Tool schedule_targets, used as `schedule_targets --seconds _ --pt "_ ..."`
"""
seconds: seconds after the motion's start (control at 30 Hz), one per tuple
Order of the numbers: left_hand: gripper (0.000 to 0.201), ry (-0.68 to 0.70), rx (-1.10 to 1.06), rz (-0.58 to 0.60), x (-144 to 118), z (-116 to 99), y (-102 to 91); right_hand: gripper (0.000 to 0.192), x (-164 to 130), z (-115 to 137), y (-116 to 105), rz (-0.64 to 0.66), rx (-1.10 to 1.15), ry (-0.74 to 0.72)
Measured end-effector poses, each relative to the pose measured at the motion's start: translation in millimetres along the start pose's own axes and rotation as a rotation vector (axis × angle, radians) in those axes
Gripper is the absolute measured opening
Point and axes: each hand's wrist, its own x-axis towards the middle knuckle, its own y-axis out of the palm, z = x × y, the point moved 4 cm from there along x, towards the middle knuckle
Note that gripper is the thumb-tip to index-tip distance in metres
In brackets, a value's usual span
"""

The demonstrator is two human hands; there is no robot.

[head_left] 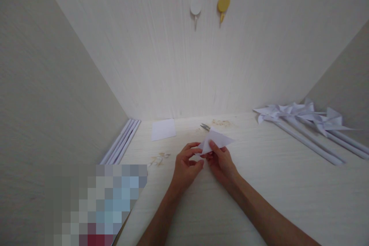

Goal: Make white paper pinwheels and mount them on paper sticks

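Note:
Both my hands hold a white paper folded into a triangle (216,139) just above the pale wooden table (259,184). My left hand (186,166) pinches its lower left corner with thumb and forefinger. My right hand (220,161) grips the lower edge from the right, its thumb lying on the paper's face. Small metal scissors (205,126) lie on the table just beyond the paper, partly hidden by it.
A white square sheet (163,129) lies at the back left. Rolled white paper sticks (121,142) lie along the left wall. Finished white paper pinwheels on sticks (308,123) lie at the right. Two hooks, white (195,7) and yellow (223,4), are on the back wall. A blurred patch covers the lower left.

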Motion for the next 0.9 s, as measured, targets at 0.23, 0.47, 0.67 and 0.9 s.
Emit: schedule_targets --seconds 0.23,0.47,0.67,0.9 --pt "0.009 -0.056 0.106 -0.083 3 -1 -0.6 0.030 -3 -2 3 0.000 -0.074 0.021" --pt "0.009 -0.089 0.196 -0.205 5 -2 -15.7 0.061 -1 18 -9 -0.114 -0.136 -0.264" --pt "0.010 -0.147 0.233 -0.220 7 -2 -25.6 0.019 9 24 -17 -0.075 -0.358 -0.332" --pt "0.016 -0.171 0.029 -0.384 8 5 -36.9 0.021 12 20 -17 -0.064 -0.430 -0.321"
